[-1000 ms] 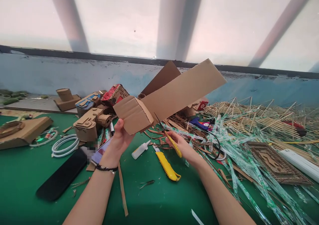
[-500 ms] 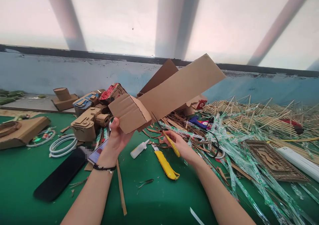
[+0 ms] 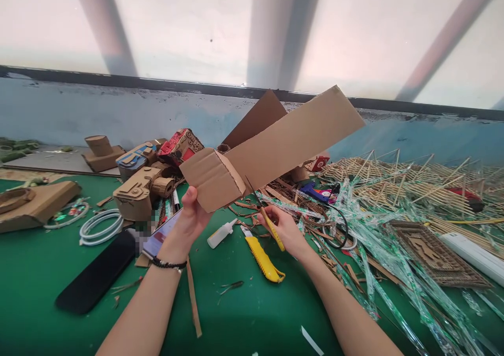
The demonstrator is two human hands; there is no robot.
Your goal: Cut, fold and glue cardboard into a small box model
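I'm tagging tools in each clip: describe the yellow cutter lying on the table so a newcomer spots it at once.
On the green table, below the held-up cardboard piece, find the small white bottle. Just right of it lies the yellow cutter, chunky and ridged, unlike the slimmer yellow-handled tool in the right hand.

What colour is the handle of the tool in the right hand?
The tool's handle is yellow, shown best in the head view.
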